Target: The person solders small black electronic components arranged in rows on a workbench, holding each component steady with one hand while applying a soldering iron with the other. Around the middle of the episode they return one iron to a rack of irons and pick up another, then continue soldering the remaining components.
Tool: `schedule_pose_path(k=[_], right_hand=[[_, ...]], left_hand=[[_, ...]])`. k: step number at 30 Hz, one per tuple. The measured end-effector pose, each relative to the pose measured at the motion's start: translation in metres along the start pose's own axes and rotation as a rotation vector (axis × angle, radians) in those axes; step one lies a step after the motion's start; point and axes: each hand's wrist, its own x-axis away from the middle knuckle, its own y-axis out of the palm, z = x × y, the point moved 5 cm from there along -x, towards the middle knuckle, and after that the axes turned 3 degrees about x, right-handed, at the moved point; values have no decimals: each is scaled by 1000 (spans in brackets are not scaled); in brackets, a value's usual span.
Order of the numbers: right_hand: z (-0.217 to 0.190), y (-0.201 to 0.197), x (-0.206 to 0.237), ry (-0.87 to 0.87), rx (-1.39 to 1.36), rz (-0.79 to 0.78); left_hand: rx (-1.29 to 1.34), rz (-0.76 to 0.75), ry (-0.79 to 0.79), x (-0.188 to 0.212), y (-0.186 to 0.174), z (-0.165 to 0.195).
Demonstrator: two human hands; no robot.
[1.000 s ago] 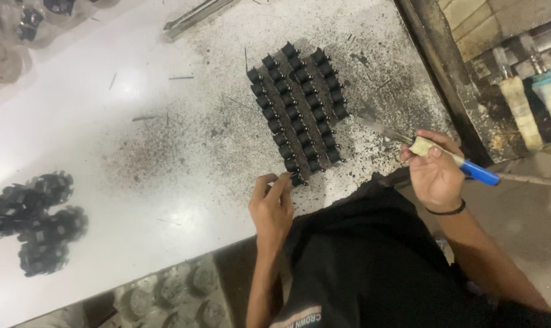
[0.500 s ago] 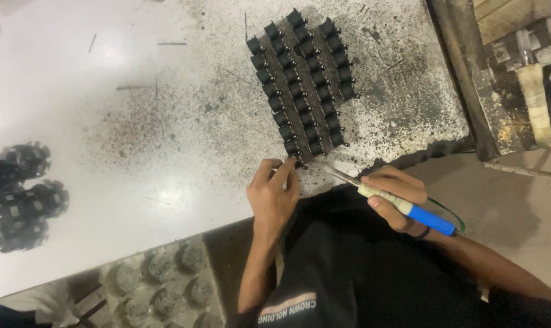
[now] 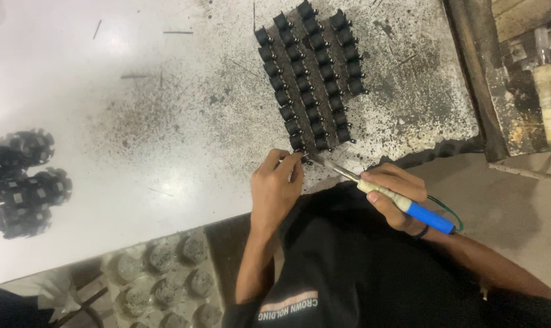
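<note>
Several small black components [image 3: 312, 79] stand in three long rows on the sooty part of a white table [image 3: 135, 146]. My right hand [image 3: 396, 193] grips a soldering iron [image 3: 409, 206] with a blue handle and taped collar; its metal tip reaches the nearest component at the front end of the rows. My left hand [image 3: 276, 185] rests on the table edge, its fingers pinched at that same nearest component, right beside the iron's tip. What the left fingers hold is too small to tell.
Black toothed round parts [image 3: 23, 182] lie stacked at the table's left edge. A moulded tray [image 3: 160, 273] with round pockets sits below the table's front edge. A worn wooden ledge [image 3: 476, 79] with tools borders the table on the right.
My right hand has swung the soldering iron in from the right, bringing the tip to the front of the rows. My left hand moved up slightly to the nearest component.
</note>
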Motion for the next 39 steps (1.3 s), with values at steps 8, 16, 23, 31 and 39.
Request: schedule_pose_path(k=[8, 16, 23, 31, 39], right_hand=[[-7, 0, -1, 18, 23, 11], [-8, -4, -2, 36, 61, 43], [-5, 0, -3, 30, 14, 29], [3, 1, -4, 5, -6, 87], [-3, 0, -8, 54, -15, 106]], left_hand=[[44, -6, 9, -2, -2, -1], [87, -38, -53, -1, -6, -5], [62, -43, 13, -5, -4, -5], [-34, -60, 20, -3, -5, 0], [-117, -77, 71, 1, 2, 1]])
